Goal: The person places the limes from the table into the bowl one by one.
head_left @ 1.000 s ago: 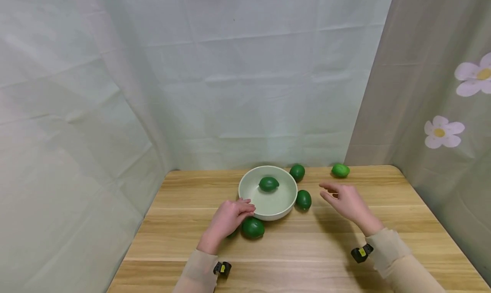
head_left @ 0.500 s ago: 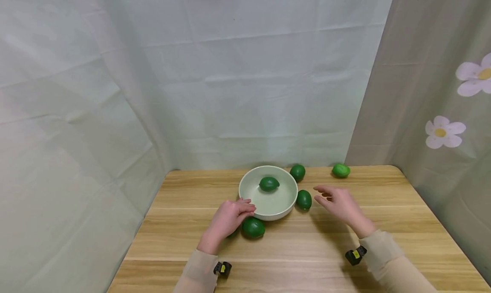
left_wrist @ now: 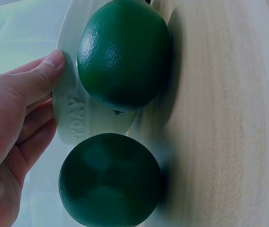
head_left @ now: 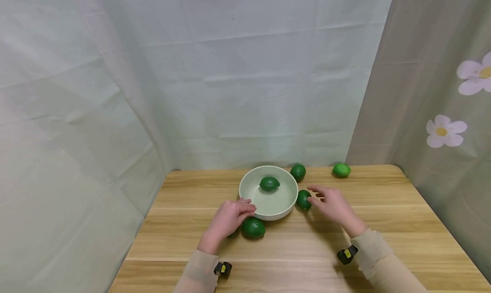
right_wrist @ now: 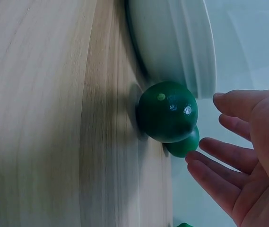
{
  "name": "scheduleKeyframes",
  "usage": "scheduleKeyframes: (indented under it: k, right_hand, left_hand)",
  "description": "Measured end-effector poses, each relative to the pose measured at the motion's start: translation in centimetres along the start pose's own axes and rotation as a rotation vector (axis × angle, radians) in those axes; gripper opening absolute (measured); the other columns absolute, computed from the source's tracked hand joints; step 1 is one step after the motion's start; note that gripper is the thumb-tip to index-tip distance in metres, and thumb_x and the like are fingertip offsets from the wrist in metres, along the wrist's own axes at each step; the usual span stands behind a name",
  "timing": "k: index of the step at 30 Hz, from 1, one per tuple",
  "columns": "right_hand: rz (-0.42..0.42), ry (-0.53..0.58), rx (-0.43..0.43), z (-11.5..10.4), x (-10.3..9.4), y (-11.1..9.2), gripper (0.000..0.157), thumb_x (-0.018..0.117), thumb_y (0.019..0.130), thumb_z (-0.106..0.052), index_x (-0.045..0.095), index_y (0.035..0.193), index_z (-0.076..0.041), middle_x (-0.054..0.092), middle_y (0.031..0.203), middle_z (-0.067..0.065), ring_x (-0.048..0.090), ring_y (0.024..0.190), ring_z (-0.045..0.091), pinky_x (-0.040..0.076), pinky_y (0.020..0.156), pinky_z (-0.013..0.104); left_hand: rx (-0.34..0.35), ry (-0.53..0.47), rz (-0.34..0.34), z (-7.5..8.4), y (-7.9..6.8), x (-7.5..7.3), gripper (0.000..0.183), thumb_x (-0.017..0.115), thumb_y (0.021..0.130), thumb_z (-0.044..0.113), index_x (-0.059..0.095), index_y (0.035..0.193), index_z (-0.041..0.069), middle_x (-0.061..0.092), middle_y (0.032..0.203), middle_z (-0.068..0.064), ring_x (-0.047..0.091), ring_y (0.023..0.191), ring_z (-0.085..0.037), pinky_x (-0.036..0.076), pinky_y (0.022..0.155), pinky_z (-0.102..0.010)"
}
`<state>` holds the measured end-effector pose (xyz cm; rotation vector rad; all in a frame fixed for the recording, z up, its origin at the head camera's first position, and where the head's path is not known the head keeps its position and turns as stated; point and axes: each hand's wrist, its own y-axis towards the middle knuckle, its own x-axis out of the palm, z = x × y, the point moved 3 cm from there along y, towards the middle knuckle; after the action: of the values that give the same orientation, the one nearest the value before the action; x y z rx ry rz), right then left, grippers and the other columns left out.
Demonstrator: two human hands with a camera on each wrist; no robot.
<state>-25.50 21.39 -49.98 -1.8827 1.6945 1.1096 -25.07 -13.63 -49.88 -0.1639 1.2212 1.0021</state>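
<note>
A pale bowl (head_left: 272, 205) stands near the back of the table with a dark green lime (head_left: 269, 183) inside it. My left hand (head_left: 230, 216) pinches the bowl's near-left rim, thumb on the outer wall. Two more dark green limes lie by that hand: one lime (head_left: 253, 228) in front of the bowl, the other lime (left_wrist: 109, 180) mostly hidden under the hand in the head view. My right hand (head_left: 333, 204), fingers spread and slightly bent, hovers right at the dark green lime (right_wrist: 167, 111) beside the bowl's right side.
Behind the bowl's right side sits another dark green lime (head_left: 298, 172). A brighter green lime (head_left: 341, 170) lies farther right at the back edge of the wooden table (head_left: 299, 259). Pale curtains (head_left: 268, 93) hang close behind and at both sides.
My right hand has moved left and slightly down to the lime on the bowl's right. The left hand has kept its grip on the rim, and the bowl and limes have stayed put.
</note>
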Motion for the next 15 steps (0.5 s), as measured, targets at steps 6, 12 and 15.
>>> scheduleKeyframes:
  k: [6, 12, 15]
  right_hand:
    - [0.000, 0.005, 0.007, -0.32, 0.37, -0.07, 0.042, 0.076, 0.102, -0.021, 0.069, 0.140, -0.005, 0.070, 0.137, 0.022, 0.071, 0.117, 0.047, 0.062, 0.095, 0.058]
    - [-0.014, 0.005, 0.014, -0.51, 0.64, 0.08, 0.043, 0.076, 0.102, -0.022, 0.068, 0.141, -0.005, 0.069, 0.139, 0.021, 0.070, 0.117, 0.047, 0.062, 0.094, 0.057]
    - [-0.029, 0.007, 0.016, -0.53, 0.86, 0.26, 0.044, 0.076, 0.102, -0.022, 0.068, 0.142, -0.005, 0.069, 0.139, 0.020, 0.069, 0.119, 0.048, 0.062, 0.095, 0.057]
  left_hand:
    - [-0.012, -0.002, -0.011, -0.11, -0.07, 0.21, 0.019, 0.083, 0.095, 0.018, 0.085, 0.112, 0.010, 0.080, 0.116, -0.003, 0.073, 0.120, -0.024, 0.056, 0.108, -0.043]
    - [-0.013, -0.007, -0.008, 0.07, -0.04, 0.09, 0.020, 0.083, 0.095, 0.018, 0.085, 0.112, 0.009, 0.081, 0.115, -0.004, 0.073, 0.120, -0.025, 0.056, 0.108, -0.044]
    - [-0.014, -0.001, -0.006, 0.06, -0.01, 0.05, 0.020, 0.083, 0.095, 0.018, 0.085, 0.112, 0.009, 0.081, 0.115, -0.004, 0.073, 0.120, -0.025, 0.056, 0.107, -0.044]
